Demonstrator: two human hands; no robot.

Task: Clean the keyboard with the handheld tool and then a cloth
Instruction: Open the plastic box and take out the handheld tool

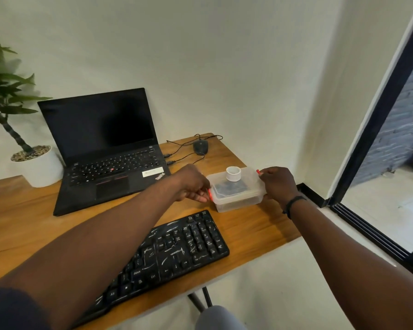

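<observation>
Head view, step: unclip the lidded plastic box point(236, 191) near the desk's point(34, 222) right edge.
Hands: left hand point(193, 184) and right hand point(278, 184) each pinch a red side clip.
Keyboard point(167, 258): streaked white, at the front edge.
Advice: lift both clips evenly; the white roll point(233, 173) on the lid may slide.

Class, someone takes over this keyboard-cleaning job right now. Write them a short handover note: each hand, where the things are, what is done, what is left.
Left hand pinches the red clip at the left end of the box; right hand grips the right end, at the other clip.
The box sits on the desk behind the keyboard, lid on, a white roll on top. Something dark lies inside; what it is cannot be told.
Done: nothing on the keyboard, which is streaked white.
Left: open the box, find the tool and cloth, clean with the tool, then wipe.
</observation>
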